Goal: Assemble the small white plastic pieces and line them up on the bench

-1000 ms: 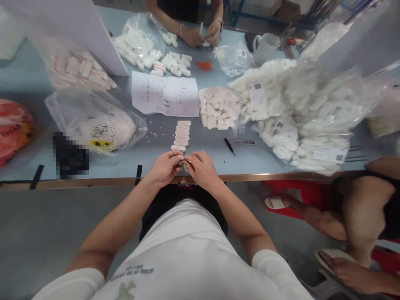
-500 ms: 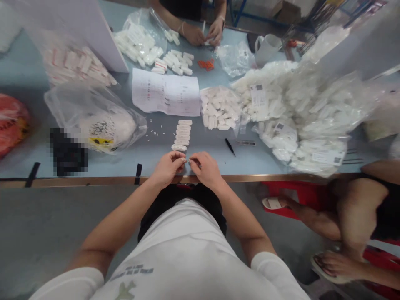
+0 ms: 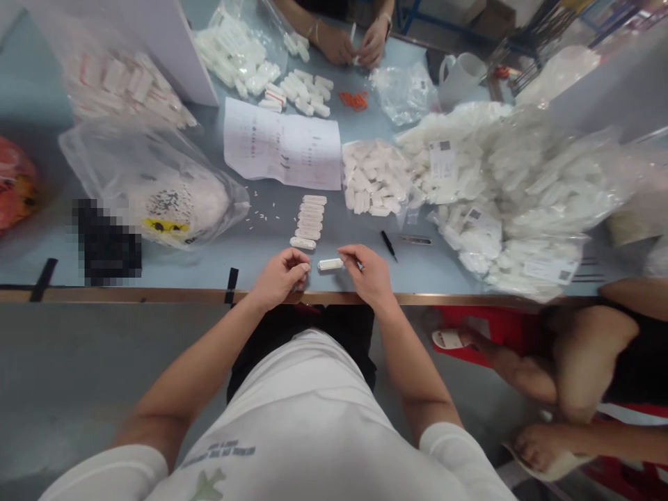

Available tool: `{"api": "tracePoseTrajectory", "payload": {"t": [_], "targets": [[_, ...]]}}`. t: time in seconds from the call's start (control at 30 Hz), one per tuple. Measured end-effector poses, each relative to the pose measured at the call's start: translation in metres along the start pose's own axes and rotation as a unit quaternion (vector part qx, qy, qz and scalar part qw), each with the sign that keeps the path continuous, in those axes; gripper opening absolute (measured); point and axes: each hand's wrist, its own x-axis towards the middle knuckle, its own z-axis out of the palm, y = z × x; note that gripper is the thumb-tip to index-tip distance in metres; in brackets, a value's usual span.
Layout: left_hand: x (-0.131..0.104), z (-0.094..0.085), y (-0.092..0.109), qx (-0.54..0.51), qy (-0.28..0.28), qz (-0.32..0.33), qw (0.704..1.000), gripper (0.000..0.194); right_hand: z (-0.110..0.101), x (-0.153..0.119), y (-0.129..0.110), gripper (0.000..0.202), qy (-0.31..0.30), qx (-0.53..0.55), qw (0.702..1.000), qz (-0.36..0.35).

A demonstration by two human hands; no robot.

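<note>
Close to the table's front edge, my left hand (image 3: 284, 278) is closed in a pinch; whatever is between its fingertips is too small to make out. My right hand (image 3: 367, 275) has its bent fingers at the right end of a small white oblong plastic piece (image 3: 330, 264), which lies level between my two hands. Just beyond, several similar white pieces (image 3: 309, 224) form a neat column on the table. Tiny white bits (image 3: 264, 215) are scattered left of that column. A black pen-like tool (image 3: 389, 246) and a small flat metal tool (image 3: 416, 240) lie to the right.
A printed sheet (image 3: 282, 146) lies beyond the column. Bags of white parts (image 3: 376, 177) crowd the right side. At left stand a clear plastic bag (image 3: 182, 202) and a grey divider panel (image 3: 177, 56). Another person's hands (image 3: 355, 49) work across the table; someone sits at right.
My right hand has moved right, away from my left hand, and the white oblong piece now shows between them. My left hand stays pinched in about the same place. The view has shifted slightly.
</note>
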Motion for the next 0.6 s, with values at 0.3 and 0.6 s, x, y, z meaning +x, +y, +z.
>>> {"api": "tracePoseTrajectory", "payload": {"t": [0.3, 0.6], "targets": [[-0.007, 0.007, 0.007, 0.083, 0.005, 0.038, 0.996, 0.018, 0.003, 0.008, 0.007, 0.014, -0.072, -0.069, 0.994, -0.054], [-0.005, 0.006, -0.004, 0.140, 0.001, 0.053, 0.989, 0.013, 0.008, 0.023, 0.012, 0.002, -0.131, -0.020, 0.990, -0.043]]}}
